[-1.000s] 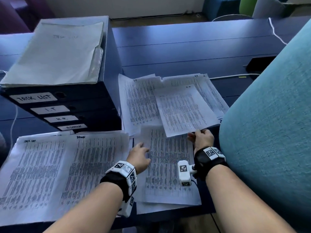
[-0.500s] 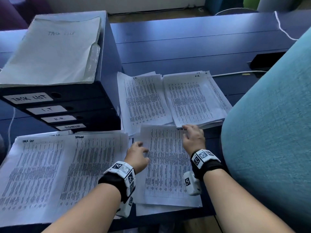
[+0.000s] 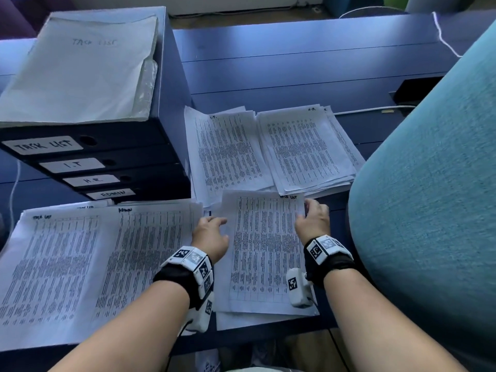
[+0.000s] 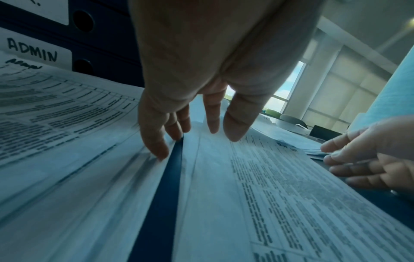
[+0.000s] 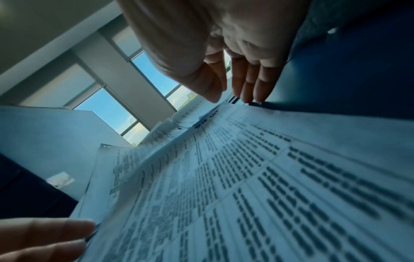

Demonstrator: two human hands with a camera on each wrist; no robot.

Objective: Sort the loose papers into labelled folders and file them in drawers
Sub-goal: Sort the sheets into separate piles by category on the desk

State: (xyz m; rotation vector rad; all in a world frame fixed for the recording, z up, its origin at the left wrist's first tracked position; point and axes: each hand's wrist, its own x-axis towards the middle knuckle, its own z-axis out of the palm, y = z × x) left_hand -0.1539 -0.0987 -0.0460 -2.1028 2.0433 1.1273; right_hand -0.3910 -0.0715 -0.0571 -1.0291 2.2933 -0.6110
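Note:
The loose stack [image 3: 265, 251] lies between my hands; its top sheet is headed TASK LIST. My left hand [image 3: 214, 224] rests with spread fingertips on the stack's left edge, next to the Admin pile [image 3: 145, 251]. In the left wrist view my left hand [image 4: 208, 124] touches paper with straight fingers. My right hand [image 3: 311, 213] is at the top sheet's upper right corner; the right wrist view shows its thumb and straight fingers [image 5: 253, 88] at that corner without gripping it. Sorted piles: Task List [image 3: 53, 264], I.T. [image 3: 225, 154], H.R. [image 3: 306, 149].
A dark drawer unit [image 3: 112, 146] with labels TASK LIST, I.T., H.R., ADMIN stands at the left, with a white folder [image 3: 80, 68] on top. A teal chair back [image 3: 429, 197] crowds the right side. Blue desk [image 3: 295, 63] stretches behind, with a black box [image 3: 413, 89] and a white cable [image 3: 445, 41].
My right hand laid the sheet it held onto the H.R. pile, let go and came back to the loose stack's upper right corner. My left hand barely moved.

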